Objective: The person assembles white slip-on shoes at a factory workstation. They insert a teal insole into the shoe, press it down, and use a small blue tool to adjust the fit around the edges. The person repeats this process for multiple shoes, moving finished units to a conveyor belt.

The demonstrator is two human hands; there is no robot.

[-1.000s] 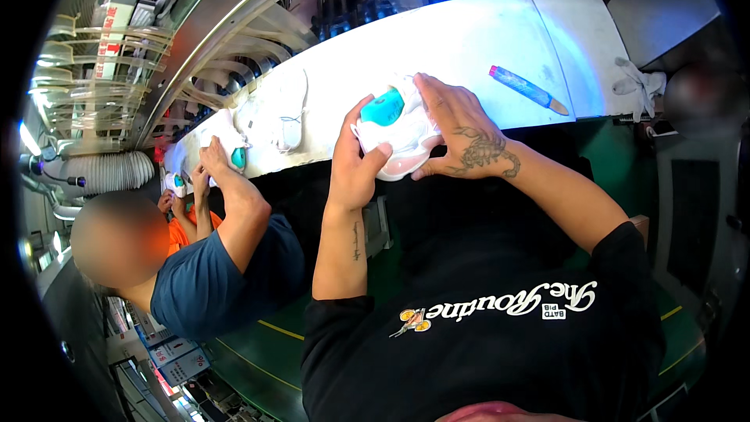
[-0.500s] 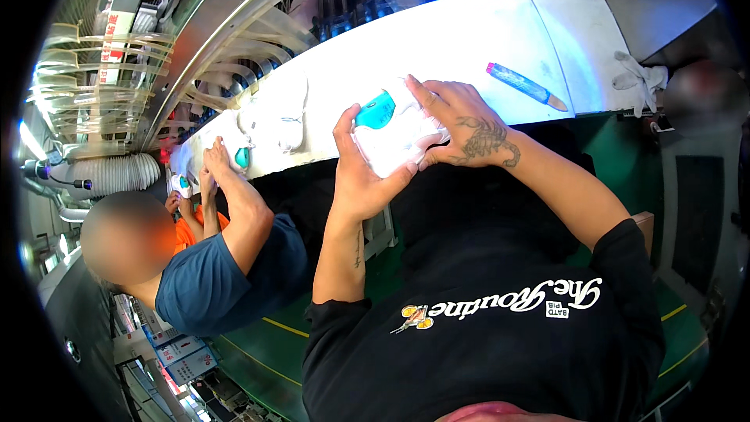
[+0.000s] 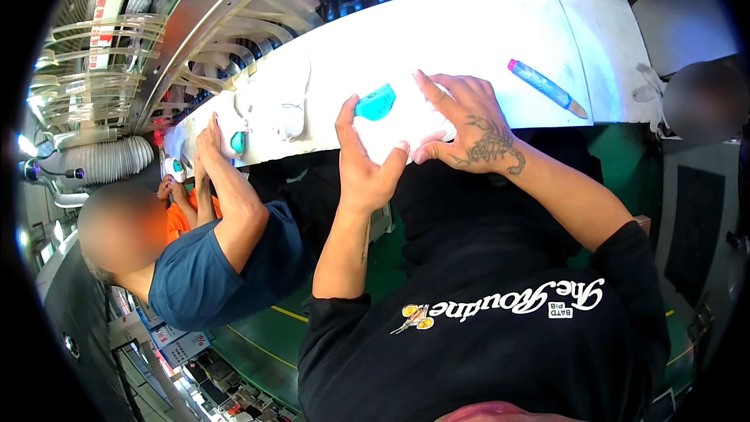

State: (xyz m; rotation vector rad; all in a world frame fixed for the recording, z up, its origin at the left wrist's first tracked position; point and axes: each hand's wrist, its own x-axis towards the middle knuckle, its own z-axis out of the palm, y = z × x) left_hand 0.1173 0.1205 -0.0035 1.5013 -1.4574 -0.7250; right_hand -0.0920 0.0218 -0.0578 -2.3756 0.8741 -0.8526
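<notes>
Both my hands hold a white shoe (image 3: pixel 406 129) with a turquoise insert (image 3: pixel 375 101) at the near edge of the long white table (image 3: pixel 469 31). My left hand (image 3: pixel 363 160) cups its near left side, thumb up by the turquoise part. My right hand (image 3: pixel 469 129), tattooed on the back, presses on the shoe's right side with fingers spread over the top. The shoe is tilted and overexposed, so its detail is hard to make out.
A blue-handled tool (image 3: pixel 544 86) lies on the table to the right. To my left a co-worker in a blue shirt (image 3: pixel 211 266) handles another white shoe (image 3: pixel 273 105) with a turquoise piece. Another person's head (image 3: pixel 703 101) is at far right. Metal racks and hoses line the far side.
I have turned the shoe between my hands and brought it closer to me; the turquoise part now points up-left. The co-worker's arm shifted slightly.
</notes>
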